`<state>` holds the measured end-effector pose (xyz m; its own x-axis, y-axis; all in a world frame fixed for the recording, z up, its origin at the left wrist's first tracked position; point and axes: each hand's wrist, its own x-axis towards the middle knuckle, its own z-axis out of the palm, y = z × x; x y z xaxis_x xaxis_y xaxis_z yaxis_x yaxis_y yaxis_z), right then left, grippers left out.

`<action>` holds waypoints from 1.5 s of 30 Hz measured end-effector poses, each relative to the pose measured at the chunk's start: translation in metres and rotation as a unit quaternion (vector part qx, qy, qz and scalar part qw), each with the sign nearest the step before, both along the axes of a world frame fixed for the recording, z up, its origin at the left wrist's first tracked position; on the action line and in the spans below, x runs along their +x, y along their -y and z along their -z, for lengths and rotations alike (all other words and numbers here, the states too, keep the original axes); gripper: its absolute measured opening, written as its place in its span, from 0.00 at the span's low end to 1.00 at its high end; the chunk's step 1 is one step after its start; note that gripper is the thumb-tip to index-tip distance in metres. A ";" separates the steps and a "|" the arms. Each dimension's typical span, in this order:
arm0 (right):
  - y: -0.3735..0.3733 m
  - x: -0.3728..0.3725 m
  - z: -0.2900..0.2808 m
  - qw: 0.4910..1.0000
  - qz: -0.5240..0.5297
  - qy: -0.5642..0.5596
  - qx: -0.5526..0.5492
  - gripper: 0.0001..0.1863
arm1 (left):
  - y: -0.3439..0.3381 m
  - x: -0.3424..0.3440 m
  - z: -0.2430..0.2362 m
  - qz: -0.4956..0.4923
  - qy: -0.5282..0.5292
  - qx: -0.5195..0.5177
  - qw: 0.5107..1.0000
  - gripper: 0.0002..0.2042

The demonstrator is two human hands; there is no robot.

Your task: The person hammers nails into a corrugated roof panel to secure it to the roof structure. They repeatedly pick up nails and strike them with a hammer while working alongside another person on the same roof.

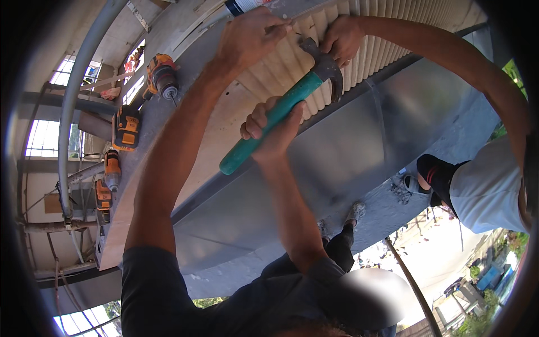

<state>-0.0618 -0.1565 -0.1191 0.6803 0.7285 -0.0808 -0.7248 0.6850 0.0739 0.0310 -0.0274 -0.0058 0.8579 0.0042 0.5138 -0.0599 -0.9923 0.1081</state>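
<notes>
My right hand point(275, 132) is wrapped around the green handle of a claw hammer point(272, 121), and its dark metal head lies over a cream ribbed panel point(283, 64). Farther up, my left hand point(250, 36) is closed in a pinch above the panel, with what looks like a thin nail point(286, 23) at the fingertips. Short dark marks that could be nails show on the ribs close by. A co-worker's hand point(343, 40) presses on the panel just beyond the hammer head; that arm comes in from the right.
Orange and black power tools, among them a drill point(163, 76) and a battery pack point(126, 128), stand along the left of the board point(219, 132). A can point(244, 5) lies at the top. Grey metal sheeting point(331, 154) runs along the near side. The co-worker in a white shirt point(488, 182) is at right.
</notes>
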 end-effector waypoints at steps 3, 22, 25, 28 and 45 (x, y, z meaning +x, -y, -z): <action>-0.002 0.002 -0.014 0.999 -0.006 -0.038 0.028 0.35 | -0.003 0.002 -0.001 0.005 0.000 0.001 1.000 0.14; 0.005 0.005 0.006 0.895 0.259 0.137 -0.335 0.42 | -0.003 0.003 -0.008 0.027 -0.015 -0.015 0.999 0.12; 0.005 0.010 0.012 0.887 0.239 0.202 -0.340 0.43 | -0.002 0.003 -0.009 0.016 -0.030 -0.033 0.999 0.11; -0.002 0.016 0.013 0.881 0.214 0.223 -0.359 0.43 | -0.001 0.005 -0.009 0.037 -0.013 -0.051 0.998 0.11; 0.006 0.018 0.009 0.871 0.237 0.236 -0.359 0.46 | -0.001 0.008 -0.009 0.027 -0.005 -0.044 0.999 0.11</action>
